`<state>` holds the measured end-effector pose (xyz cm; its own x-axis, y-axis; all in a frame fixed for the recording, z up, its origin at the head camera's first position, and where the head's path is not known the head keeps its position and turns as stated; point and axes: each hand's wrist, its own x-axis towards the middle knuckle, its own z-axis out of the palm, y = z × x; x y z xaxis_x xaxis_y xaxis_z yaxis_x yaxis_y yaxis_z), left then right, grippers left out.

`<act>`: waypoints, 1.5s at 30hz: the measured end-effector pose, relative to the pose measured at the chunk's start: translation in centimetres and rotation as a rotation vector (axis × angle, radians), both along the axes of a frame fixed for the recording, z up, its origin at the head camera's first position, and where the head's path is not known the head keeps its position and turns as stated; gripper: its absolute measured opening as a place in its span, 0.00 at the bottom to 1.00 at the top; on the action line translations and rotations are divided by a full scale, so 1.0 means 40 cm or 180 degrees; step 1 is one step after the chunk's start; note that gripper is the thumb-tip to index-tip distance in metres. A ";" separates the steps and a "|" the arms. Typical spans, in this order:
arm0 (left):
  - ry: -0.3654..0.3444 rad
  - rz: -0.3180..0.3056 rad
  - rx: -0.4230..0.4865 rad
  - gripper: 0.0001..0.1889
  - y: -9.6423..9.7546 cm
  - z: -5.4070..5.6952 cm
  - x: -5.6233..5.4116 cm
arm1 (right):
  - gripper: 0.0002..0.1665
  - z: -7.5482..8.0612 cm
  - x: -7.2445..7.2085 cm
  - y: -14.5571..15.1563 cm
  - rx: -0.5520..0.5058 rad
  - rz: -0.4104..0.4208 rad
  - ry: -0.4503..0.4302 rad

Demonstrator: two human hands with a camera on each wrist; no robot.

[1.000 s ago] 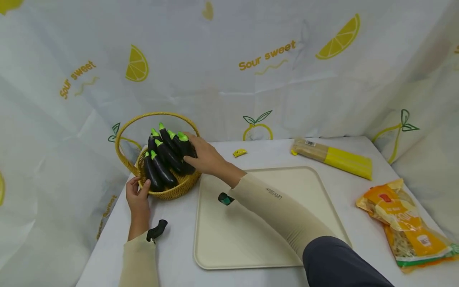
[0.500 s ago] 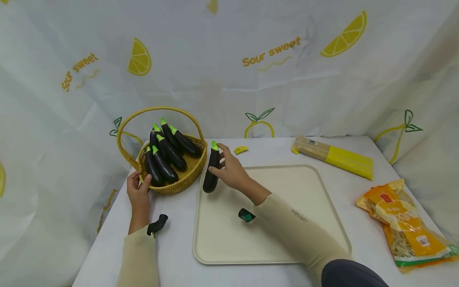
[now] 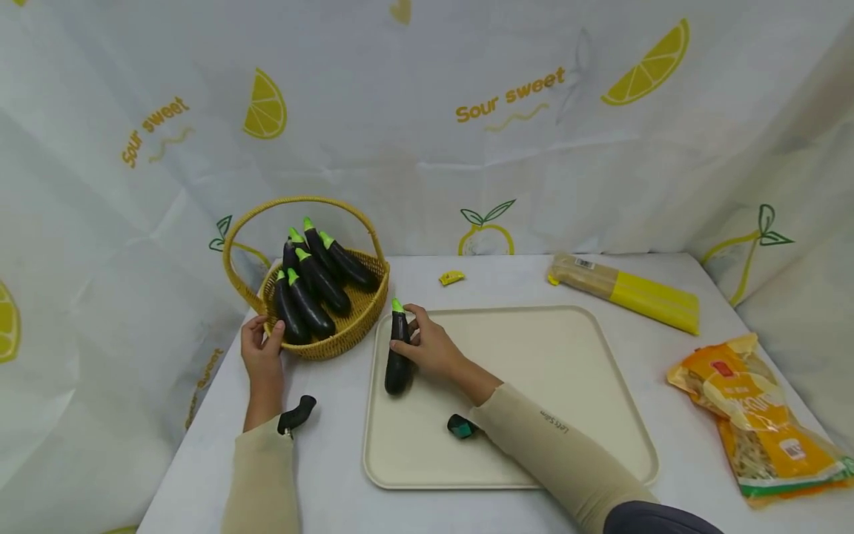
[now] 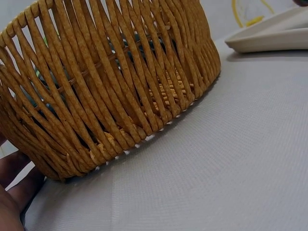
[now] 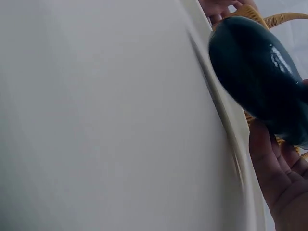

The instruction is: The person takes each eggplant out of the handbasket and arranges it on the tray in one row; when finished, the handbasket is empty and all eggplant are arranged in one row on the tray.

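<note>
An eggplant (image 3: 399, 356) with a green stem end is pinched between the thumb and fingers of my right hand (image 3: 434, 347), over the left part of a cream tray (image 3: 507, 475). In the right wrist view the dark eggplant (image 5: 255, 72) overlaps the tray's edge. My left hand (image 3: 262, 356) holds the near left side of a woven basket (image 3: 347, 337), thumb at the rim. Several more eggplants (image 3: 323, 282) lie in that basket, stems toward the back. From the left wrist, the basket's wall (image 4: 110, 82) fills much of the view, with fingers (image 4: 24, 185) against its lower side.
A small yellow wrapped packet (image 3: 451, 277) lies behind the tray. Back right is a long brown and yellow package (image 3: 623, 293), and an orange bag (image 3: 754, 415) lies at the right. The basket's tall handle (image 3: 303, 199) arches over it. Printed white cloth (image 3: 400, 148) hangs behind.
My right hand has lifted one eggplant out of the basket, carried it right over the tray, then moved it nearer and lower. The left hand has stayed at the basket.
</note>
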<state>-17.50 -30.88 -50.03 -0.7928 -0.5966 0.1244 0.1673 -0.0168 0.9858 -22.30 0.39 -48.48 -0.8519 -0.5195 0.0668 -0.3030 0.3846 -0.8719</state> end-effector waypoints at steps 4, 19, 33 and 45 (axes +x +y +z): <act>-0.0077 -0.0043 0.0029 0.18 0.018 0.028 0.027 | 0.45 -0.019 0.010 -0.010 0.0070 0.0078 -0.0120; -0.0092 0.0032 0.0068 0.19 -0.006 -0.013 0.013 | 0.42 -0.030 0.003 -0.053 0.0509 -0.0116 -0.0234; 0.0005 0.0147 -0.0037 0.20 -0.019 -0.010 -0.002 | 0.38 0.072 -0.055 -0.077 0.0762 -0.0151 0.0232; -0.0005 -0.0014 0.0021 0.21 -0.001 0.003 -0.003 | 0.34 0.177 -0.132 -0.266 0.0805 0.0440 0.0889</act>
<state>-17.63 -30.93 -49.91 -0.7957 -0.5939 0.1192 0.1657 -0.0240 0.9859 -27.58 -10.24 -41.40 -0.7399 -0.6578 0.1412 -0.5789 0.5156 -0.6317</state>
